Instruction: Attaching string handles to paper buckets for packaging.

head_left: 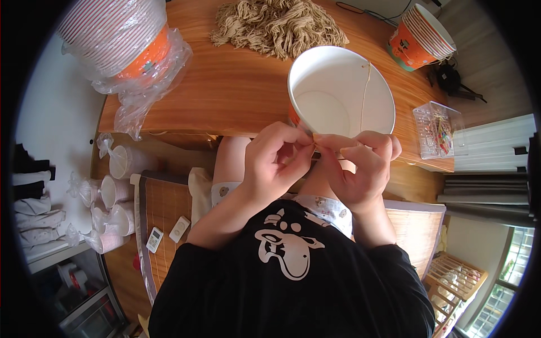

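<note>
A white-lined paper bucket [321, 107] with an orange outside leans mouth toward me at the table's near edge. A thin tan string [366, 96] passes through a hole near its far right rim and runs down behind my right hand. Just below the near rim, my left hand [279, 160] and my right hand [360, 163] meet with fingertips pinched together. Both appear closed on the string's end, though the fingers cover most of it.
On the wooden table [236, 84] lies a heap of tan strings [276, 25]. Plastic-wrapped stacked buckets [121, 39] stand left, more stacked buckets [417, 42] at far right. A clear plastic basket [439, 129] sits at the right edge. Bagged cups [115, 191] are at lower left.
</note>
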### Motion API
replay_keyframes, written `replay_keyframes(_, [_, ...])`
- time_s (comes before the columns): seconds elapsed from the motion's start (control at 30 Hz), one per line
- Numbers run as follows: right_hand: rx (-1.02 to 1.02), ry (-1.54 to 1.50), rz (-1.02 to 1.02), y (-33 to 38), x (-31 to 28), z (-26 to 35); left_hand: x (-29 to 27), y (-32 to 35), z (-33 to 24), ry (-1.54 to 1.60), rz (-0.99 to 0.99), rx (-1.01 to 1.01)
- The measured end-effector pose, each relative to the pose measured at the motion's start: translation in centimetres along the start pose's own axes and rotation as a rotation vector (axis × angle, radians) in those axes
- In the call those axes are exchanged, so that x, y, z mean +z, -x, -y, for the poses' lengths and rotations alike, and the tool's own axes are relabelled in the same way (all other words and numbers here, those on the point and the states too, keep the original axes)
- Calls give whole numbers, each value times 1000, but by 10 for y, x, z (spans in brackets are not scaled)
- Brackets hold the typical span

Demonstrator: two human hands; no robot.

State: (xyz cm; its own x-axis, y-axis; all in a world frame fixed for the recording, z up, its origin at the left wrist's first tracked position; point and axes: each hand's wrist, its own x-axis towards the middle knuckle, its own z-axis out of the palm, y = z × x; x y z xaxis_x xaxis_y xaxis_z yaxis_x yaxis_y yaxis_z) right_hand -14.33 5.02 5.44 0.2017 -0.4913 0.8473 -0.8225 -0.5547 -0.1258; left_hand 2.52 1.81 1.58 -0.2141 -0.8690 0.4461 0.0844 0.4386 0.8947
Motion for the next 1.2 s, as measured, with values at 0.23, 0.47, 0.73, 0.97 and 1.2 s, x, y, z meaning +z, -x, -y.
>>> replay_keyframes(0.23, [92,-19,65,-4,-8,8,5,7,1,550,117,-233])
replay_keyframes(0.47, [51,-109,106,4,-7,-2,6,5,9,770,126,-198])
replay_keyframes(0.73, [-17,-35,18,9,-1,-10,3,4,13,632,104,-165])
replay_keyframes(0.97, [79,-73,18,7,-6,-7,1,2,9,178,24,78])
replay_keyframes(1.2, [77,-97,12,6,-7,-4,-7,-21,15,-478,-164,582])
